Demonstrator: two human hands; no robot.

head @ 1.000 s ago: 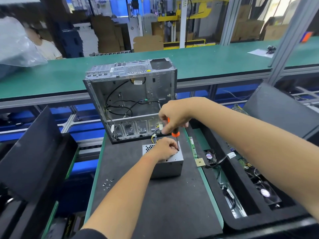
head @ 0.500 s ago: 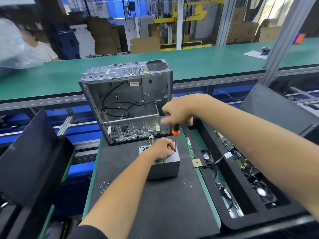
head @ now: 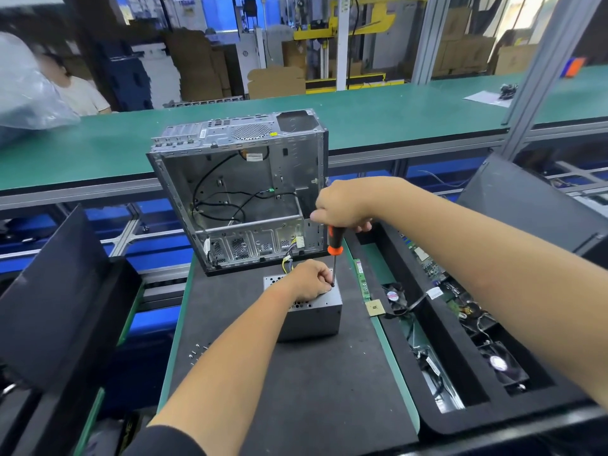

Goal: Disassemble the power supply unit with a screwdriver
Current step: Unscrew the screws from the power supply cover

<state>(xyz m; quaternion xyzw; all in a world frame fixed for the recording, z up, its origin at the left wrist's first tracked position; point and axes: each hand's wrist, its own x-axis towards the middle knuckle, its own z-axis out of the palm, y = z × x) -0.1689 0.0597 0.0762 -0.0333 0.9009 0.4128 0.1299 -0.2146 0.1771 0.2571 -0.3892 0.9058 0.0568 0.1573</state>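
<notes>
A small grey metal power supply unit [head: 314, 319] stands on the black mat [head: 296, 383] in front of an open computer case. My left hand [head: 309, 279] rests on top of the unit, its fingers curled next to the screwdriver tip. My right hand [head: 342, 205] grips the top of an orange-and-black screwdriver [head: 335, 248], which stands nearly upright. The thin shaft comes down to the unit's top right corner beside my left fingers. Yellow and dark wires [head: 287, 263] run from the unit toward the case.
The empty metal computer case [head: 240, 192] stands open right behind the unit. Several loose screws [head: 197, 352] lie at the mat's left edge. A memory stick [head: 361, 278] and a chip [head: 375, 307] lie to the right, beside a black tray [head: 460, 413] of fans and boards. Another black bin [head: 56, 307] stands left.
My hands have stayed on the unit and the screwdriver. The screwdriver handle shows more below my right hand, with its tip still at the unit's top right corner.
</notes>
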